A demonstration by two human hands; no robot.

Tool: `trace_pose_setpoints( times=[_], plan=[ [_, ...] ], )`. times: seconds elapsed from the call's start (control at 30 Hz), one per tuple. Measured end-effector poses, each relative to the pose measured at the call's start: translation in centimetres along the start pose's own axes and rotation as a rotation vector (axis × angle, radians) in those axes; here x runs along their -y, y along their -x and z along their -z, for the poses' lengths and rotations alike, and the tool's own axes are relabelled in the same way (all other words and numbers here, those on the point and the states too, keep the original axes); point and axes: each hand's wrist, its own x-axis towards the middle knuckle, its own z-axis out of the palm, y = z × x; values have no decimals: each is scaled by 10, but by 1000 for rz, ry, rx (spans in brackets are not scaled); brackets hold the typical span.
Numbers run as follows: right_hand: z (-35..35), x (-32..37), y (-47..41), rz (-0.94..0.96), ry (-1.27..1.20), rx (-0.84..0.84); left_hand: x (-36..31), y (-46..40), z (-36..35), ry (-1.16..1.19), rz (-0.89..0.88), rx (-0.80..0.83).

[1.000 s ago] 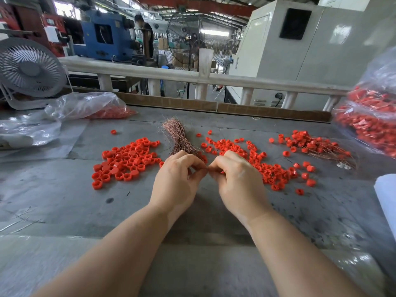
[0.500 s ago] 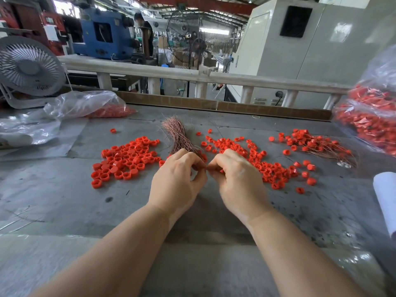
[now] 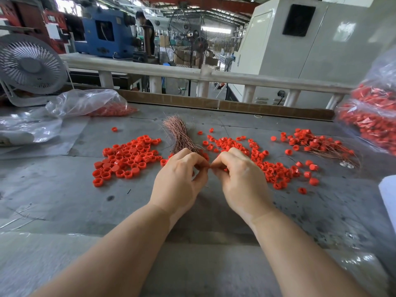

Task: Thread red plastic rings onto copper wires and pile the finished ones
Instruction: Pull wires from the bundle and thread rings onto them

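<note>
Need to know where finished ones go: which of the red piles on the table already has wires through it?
The far-right pile: copper strands run through its rings. The left pile and middle pile are loose rings only.

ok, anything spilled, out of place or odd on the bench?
Nothing damaged. A few stray red rings lie apart from the left pile, and loose ones trail right of the middle pile. Both hands pinch something small; what it is can't be seen.
</note>
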Motion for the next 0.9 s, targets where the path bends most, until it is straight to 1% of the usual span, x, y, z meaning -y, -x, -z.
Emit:
trace_pose_setpoints(
  times=[0.4,0.7,0.9],
  plan=[
    [0,3,-1,29,-54,42,-4,2,2,-136,72,-25],
    [2,4,-1,-5,-129,40,-1,-1,2,-9,92,-30],
    [2,7,-1,43,-184,41,-4,2,2,-109,101,-54]
  ],
)
